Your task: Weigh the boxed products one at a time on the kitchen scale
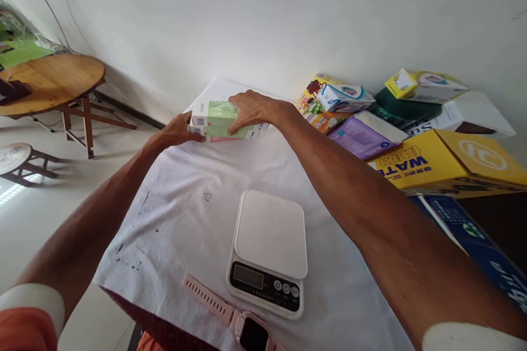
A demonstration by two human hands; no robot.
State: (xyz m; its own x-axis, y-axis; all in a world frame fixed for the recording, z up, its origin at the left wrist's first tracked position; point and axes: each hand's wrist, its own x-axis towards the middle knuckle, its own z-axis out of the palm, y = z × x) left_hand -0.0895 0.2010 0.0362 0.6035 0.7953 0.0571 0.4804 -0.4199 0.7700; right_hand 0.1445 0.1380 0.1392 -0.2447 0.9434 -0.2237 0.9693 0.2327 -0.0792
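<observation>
At the far end of the cloth-covered table, both of my hands are on green and white cardboard boxes [220, 115], which seem to be stacked one on another. My left hand [178, 129] grips their left end, with fingers at the upper edge and thumb low on the end face. My right hand [252, 111] holds them from above on the right side, thumb on the near face. A white digital kitchen scale [272, 233] lies nearer to me, its display dark and its plate bare. Beside its front edge rests a pink-strapped smartwatch [253, 332].
On the right lie piled cartons: a yellow box [448, 162], a purple pack [362, 137], a blue box [473, 236] and several smaller ones. A white cloth [177, 219] covers the table, against a white wall. Left stand a round wooden table [61, 79] and a stool [16, 156].
</observation>
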